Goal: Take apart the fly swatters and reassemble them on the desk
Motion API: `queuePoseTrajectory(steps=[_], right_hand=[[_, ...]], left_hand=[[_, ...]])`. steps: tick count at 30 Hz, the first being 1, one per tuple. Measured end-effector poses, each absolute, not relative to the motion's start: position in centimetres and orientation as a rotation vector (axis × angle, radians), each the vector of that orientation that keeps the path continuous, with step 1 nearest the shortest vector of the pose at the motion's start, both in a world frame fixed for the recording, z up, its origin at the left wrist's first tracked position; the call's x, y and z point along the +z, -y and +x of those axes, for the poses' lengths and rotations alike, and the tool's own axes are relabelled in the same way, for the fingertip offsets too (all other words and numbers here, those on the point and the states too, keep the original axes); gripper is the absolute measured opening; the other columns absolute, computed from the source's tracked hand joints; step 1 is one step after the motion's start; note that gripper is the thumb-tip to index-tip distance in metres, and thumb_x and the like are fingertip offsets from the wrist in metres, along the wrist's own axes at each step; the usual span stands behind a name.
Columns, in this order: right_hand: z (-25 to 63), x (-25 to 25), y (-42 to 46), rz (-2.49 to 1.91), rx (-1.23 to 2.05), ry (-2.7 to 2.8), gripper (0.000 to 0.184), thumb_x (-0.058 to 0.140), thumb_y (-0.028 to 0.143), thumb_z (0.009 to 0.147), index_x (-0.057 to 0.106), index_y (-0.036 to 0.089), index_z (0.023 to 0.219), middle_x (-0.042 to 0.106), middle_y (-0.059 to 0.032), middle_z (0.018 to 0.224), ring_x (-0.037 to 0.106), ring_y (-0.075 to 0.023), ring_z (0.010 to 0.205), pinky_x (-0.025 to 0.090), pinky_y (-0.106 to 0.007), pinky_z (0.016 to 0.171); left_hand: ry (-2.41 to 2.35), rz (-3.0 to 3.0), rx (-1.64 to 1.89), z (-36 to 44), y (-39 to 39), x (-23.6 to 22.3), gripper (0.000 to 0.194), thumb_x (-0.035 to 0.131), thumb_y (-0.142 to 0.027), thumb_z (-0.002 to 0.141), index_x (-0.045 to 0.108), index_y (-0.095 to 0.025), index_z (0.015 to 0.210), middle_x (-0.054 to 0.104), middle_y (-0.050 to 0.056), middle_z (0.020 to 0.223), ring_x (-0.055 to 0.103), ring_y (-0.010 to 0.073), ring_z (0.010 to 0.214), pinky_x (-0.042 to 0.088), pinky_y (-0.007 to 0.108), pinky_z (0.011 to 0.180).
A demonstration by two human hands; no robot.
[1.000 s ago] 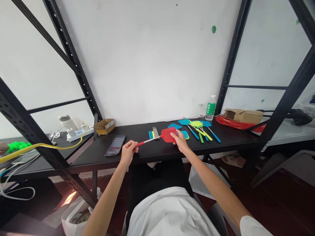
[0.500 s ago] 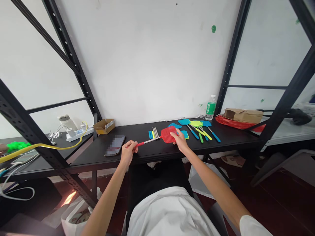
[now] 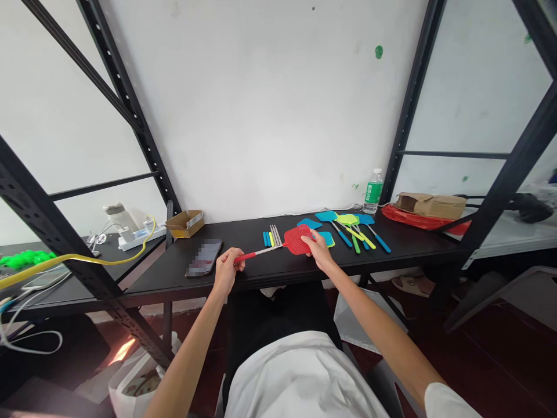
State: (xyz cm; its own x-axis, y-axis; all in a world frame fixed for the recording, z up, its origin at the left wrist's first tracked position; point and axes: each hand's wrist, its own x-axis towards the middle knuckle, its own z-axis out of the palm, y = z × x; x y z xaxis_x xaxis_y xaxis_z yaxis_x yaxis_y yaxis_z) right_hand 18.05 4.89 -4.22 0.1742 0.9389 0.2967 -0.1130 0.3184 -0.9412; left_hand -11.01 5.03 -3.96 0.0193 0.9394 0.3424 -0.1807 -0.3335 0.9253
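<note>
- The left hand (image 3: 227, 268) is closed around the red grip at the end of the red fly swatter (image 3: 278, 246), with the fingers curled on it.
- The right hand (image 3: 319, 251) pinches the near edge of the swatter's red net head; the fingers are bent and lie on it.
- The swatter is held between the two hands, just above the front part of the black table (image 3: 278, 270), its metal rod pointing from left to right.
- Behind it lie several loose handles (image 3: 270, 237), blue, yellow and metal, side by side.
- To the right there is a group of blue and green fly swatters (image 3: 352, 226) on the table.
- A phone (image 3: 203, 257) lies left of the left hand.
- A water bottle (image 3: 373, 192) stands at the wall, a small cardboard box (image 3: 185, 223) at the table's left corner.
</note>
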Motion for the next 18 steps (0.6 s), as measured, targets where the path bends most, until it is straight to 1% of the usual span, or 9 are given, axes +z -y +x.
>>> queuePoseTrajectory(steps=[2, 7, 13, 18], right_hand=[[18.02, -4.13, -4.83, -0.959, 0.932, 1.126, 0.033, 0.068, 0.046, 0.077, 0.062, 0.026, 0.102, 0.059, -0.0015, 0.075, 0.046, -0.0139, 0.054, 0.03, -0.026, 0.043], [17.96, -4.05, -4.84, -0.952, 0.942, 1.111, 0.036, 0.068, 0.045, 0.076, 0.062, 0.026, 0.105, 0.058, -0.0008, 0.071, 0.044, -0.0139, 0.052, 0.03, -0.027, 0.042], [18.05, -4.27, -5.05, -0.944, 0.929, 1.103, 0.037, 0.068, 0.046, 0.075, 0.065, 0.026, 0.106, 0.058, -0.001, 0.07, 0.043, -0.0134, 0.05, 0.03, -0.027, 0.041], [18.14, -4.51, -5.31, -0.907, 0.932, 1.09, 0.037, 0.067, 0.045, 0.077, 0.066, 0.025, 0.108, 0.057, -0.0004, 0.068, 0.043, -0.0131, 0.051, 0.03, -0.026, 0.041]], left_hand=[[-0.85, 1.341, 1.49, -11.02, -5.02, -3.94, 0.02, 0.061, -0.037, 0.081, 0.062, -0.018, 0.072, 0.051, -0.002, 0.053, 0.045, 0.011, 0.048, 0.035, 0.023, 0.047], [-0.873, 1.387, 1.486, -10.97, -4.99, -3.94, 0.024, 0.06, -0.036, 0.082, 0.061, -0.018, 0.067, 0.051, -0.001, 0.053, 0.045, 0.0108, 0.048, 0.034, 0.023, 0.048], [-0.891, 1.456, 1.466, -10.92, -4.85, -3.99, 0.027, 0.059, -0.038, 0.084, 0.062, -0.018, 0.065, 0.053, 0.0, 0.054, 0.046, 0.0115, 0.05, 0.035, 0.024, 0.049], [-0.95, 1.554, 1.459, -10.96, -4.88, -4.1, 0.037, 0.056, -0.04, 0.087, 0.059, -0.019, 0.057, 0.053, 0.002, 0.052, 0.045, 0.0125, 0.049, 0.035, 0.025, 0.049]])
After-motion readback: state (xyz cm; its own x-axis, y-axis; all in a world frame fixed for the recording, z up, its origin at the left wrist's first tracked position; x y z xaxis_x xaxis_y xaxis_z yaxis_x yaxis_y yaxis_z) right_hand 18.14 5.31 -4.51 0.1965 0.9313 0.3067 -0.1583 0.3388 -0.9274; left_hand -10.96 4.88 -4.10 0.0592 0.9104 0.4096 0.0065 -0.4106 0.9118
